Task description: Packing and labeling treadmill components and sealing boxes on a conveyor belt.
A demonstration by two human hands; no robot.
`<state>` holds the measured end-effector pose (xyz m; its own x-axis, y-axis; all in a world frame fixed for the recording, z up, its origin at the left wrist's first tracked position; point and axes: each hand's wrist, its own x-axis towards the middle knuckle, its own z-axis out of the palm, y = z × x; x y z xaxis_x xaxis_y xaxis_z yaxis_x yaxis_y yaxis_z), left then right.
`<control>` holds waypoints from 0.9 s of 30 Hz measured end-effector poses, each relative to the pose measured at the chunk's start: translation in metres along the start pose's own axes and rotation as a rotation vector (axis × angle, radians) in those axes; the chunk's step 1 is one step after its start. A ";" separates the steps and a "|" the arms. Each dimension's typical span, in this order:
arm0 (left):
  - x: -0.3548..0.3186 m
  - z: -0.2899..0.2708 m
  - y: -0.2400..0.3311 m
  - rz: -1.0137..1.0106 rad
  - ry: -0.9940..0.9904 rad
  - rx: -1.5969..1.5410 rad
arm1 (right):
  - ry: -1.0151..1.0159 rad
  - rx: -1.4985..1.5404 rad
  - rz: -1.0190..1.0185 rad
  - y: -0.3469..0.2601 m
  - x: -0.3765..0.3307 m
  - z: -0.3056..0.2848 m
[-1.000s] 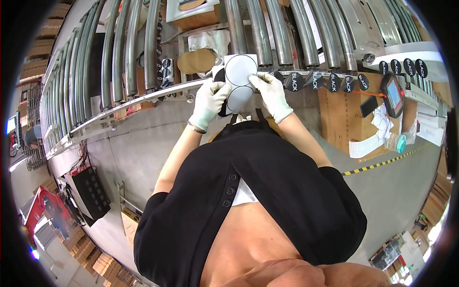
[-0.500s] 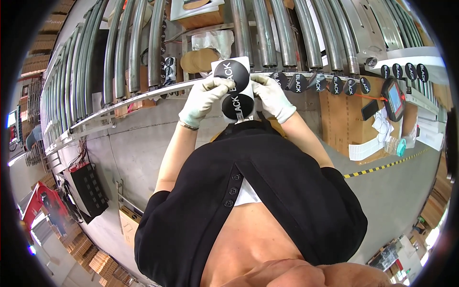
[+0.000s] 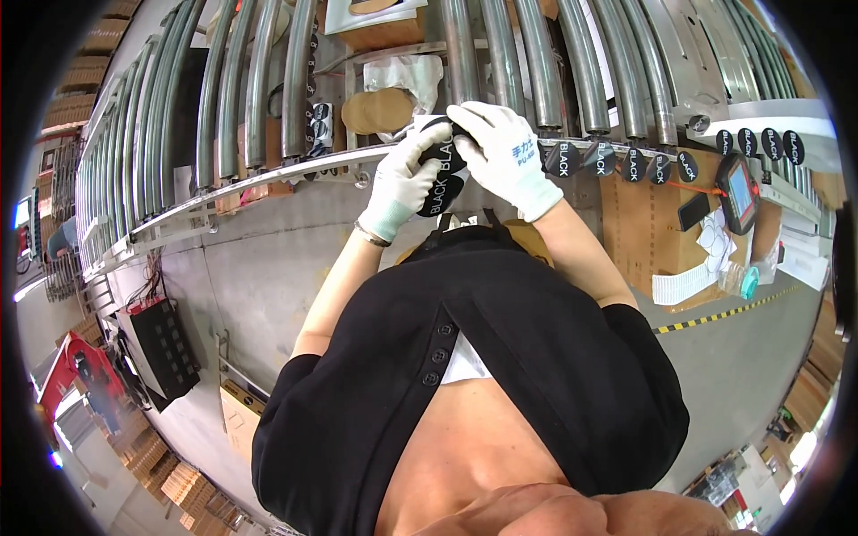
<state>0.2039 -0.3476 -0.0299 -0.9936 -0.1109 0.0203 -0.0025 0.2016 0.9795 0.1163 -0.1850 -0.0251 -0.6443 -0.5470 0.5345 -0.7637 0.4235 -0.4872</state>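
Observation:
A strip of round black stickers (image 3: pixel 438 195) with white lettering on white backing is in front of me, at the edge of the roller conveyor. My left hand (image 3: pixel 402 179), in a white glove, is closed on the strip's left side, thumb and fingers over the upper sticker. My right hand (image 3: pixel 508 159), gloved too, has its back turned up. Its bent fingers meet the upper sticker's top right edge, and their tips are partly hidden. Right of it, several loose black stickers (image 3: pixel 564 161) hang in a row along the conveyor rail.
Steel rollers (image 3: pixel 500 54) run beyond the rail (image 3: pixel 241 177). Brown cardboard discs (image 3: pixel 377 113) lie beside clear plastic wrap (image 3: pixel 407 76). At right, a carton (image 3: pixel 626 232) bears a black phone (image 3: pixel 693 208) and white label strips (image 3: pixel 686 283); a handheld scanner (image 3: pixel 738 192) is beside it.
My right hand has swung left and over the top of the strip, turning its back upward. My left hand has moved slightly right and curled further over the upper sticker, covering more of it.

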 end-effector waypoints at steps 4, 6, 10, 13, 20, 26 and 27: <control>0.001 -0.001 -0.001 0.018 0.018 -0.068 | 0.041 0.031 0.018 0.001 -0.002 0.002; 0.001 -0.002 -0.004 0.015 0.035 -0.095 | 0.031 0.035 0.042 -0.003 0.000 0.001; 0.002 -0.005 -0.007 0.042 0.087 -0.030 | 0.002 -0.021 0.045 -0.006 0.003 -0.001; 0.003 -0.006 -0.011 0.028 0.088 -0.060 | 0.045 -0.052 -0.016 -0.011 0.006 -0.005; 0.001 -0.011 -0.016 0.005 0.083 -0.032 | 0.064 -0.050 -0.112 -0.005 0.007 -0.006; -0.001 -0.014 -0.009 -0.124 0.048 -0.173 | -0.468 0.657 0.561 -0.004 0.019 -0.021; -0.001 -0.018 -0.008 -0.122 0.052 -0.174 | -0.471 0.657 0.556 -0.002 0.019 -0.021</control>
<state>0.2070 -0.3667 -0.0343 -0.9799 -0.1755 -0.0948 -0.0986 0.0127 0.9950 0.1043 -0.1813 0.0002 -0.7147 -0.6835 -0.1486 -0.0898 0.3003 -0.9496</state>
